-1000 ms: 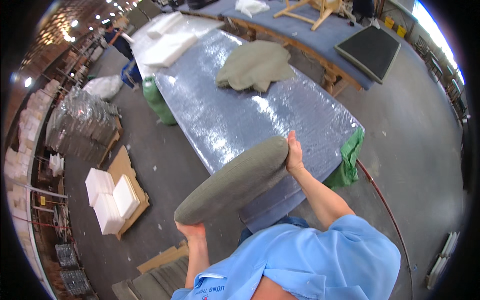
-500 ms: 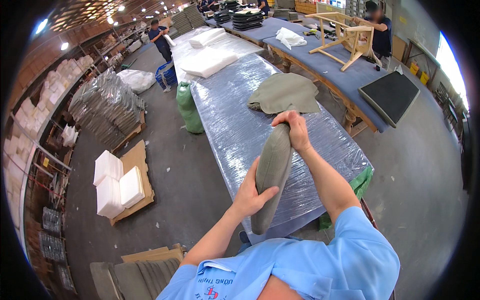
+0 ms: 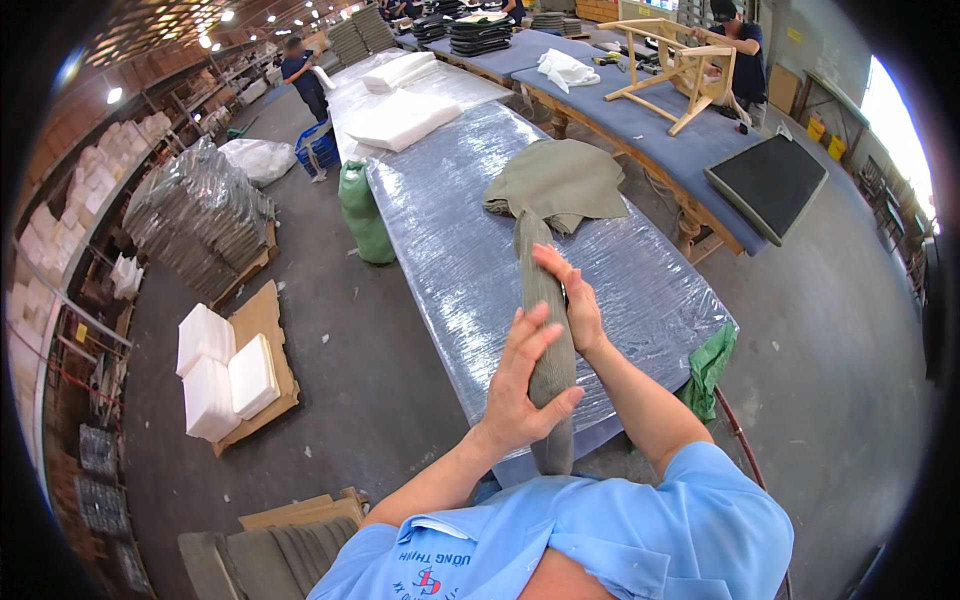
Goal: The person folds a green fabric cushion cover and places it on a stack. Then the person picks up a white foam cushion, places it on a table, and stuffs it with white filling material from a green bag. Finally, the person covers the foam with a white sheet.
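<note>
A grey-green fabric cushion [image 3: 551,372] stands on its narrow edge over the near end of the plastic-covered table [image 3: 450,260], its lower end close to my shirt. My left hand [image 3: 520,385] lies against its left side, fingers stretched and spread, thumb reaching across the edge. Along the right side rests my right hand [image 3: 580,305], with its fingers extended and not wrapped round. The cushion's far end meets a pile of grey-green fabric covers [image 3: 555,180] on the table.
White foam sheets [image 3: 405,120] lie farther up the table; a green sack [image 3: 366,215] stands at its left side. White foam blocks [image 3: 215,375] sit on floor cardboard. At right, a blue-topped bench [image 3: 620,110] holds a wooden chair frame [image 3: 680,75], where another person works.
My hands have loosened from gripping the cushion to flat, stretched fingers. The cushion has turned more upright along the view, and my right hand has moved down from its far end.
</note>
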### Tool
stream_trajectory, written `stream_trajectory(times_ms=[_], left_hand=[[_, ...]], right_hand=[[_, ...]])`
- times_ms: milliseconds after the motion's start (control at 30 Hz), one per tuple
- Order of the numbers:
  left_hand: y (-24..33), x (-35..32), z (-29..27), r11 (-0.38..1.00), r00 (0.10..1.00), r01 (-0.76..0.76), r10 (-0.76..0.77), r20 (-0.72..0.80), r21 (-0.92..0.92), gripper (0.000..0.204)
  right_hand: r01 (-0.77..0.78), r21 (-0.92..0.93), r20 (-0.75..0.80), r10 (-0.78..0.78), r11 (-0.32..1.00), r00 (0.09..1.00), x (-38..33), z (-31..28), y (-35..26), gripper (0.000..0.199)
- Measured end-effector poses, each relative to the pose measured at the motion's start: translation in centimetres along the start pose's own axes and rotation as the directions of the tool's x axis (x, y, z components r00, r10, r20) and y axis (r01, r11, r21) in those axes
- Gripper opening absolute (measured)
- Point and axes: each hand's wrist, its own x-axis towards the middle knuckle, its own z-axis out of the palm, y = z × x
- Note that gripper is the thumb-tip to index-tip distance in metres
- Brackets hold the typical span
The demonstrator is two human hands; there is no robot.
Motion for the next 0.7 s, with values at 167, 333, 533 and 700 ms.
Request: stream_trajectory(times_ms=[167,333,533,700], left_hand=[[1.1,-0.7,0.6,0.992,0.992,-0.127,0.126,0.02,0.027,0.043],[1.3,-2.6,1.5,0.99,0.988,-0.138,0.136,0.078,0.012,0.034],[0.4,-1.4,1.0,0.957,0.978,-0.178,0.198,0.067,-0.23,0.013],[-0.7,-2.8,-1.1,0.99,0.987,-0.054,0.033,-0.155,-0.129,0.023]], right_hand=[[0.052,0.004,0.078,-0.052,0.999,0.996,0.3,-0.8,1.8,0.055],[-0.02,-0.169,0.171,0.05,0.985,0.984,4.2,-1.4,4.8,0.033],[-0.388,-0.369,0.097,0.451,0.844,0.887,9.2,-3.9,9.5,0.058],[-0.727,-0.205,-0.034,0.738,0.655,0.674,0.1,0.5,9.5,0.074]])
